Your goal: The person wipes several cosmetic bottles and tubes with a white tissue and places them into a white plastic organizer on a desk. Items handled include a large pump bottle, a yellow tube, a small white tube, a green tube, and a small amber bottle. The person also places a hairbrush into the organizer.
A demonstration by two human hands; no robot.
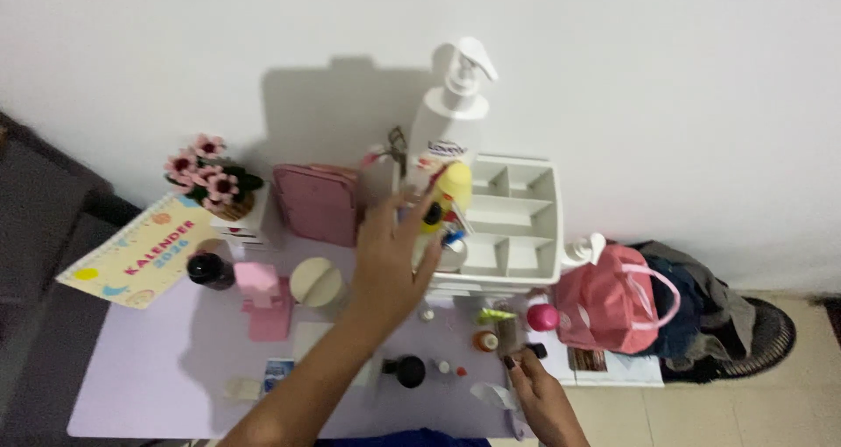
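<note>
Head view: left hand (390,258) closed around yellow bottle (448,195), long axis upright, over left front compartment of white organizer (534,223); right hand (539,394) front of organizer, fingertips on small dark item (506,337), grasp unclear.

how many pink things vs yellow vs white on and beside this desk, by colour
pink: 5 (flowers, pouch, block, ball, bag)
yellow: 1 (bottle at the left hand)
white: 2 (pump bottle, organizer)
total: 8
</note>
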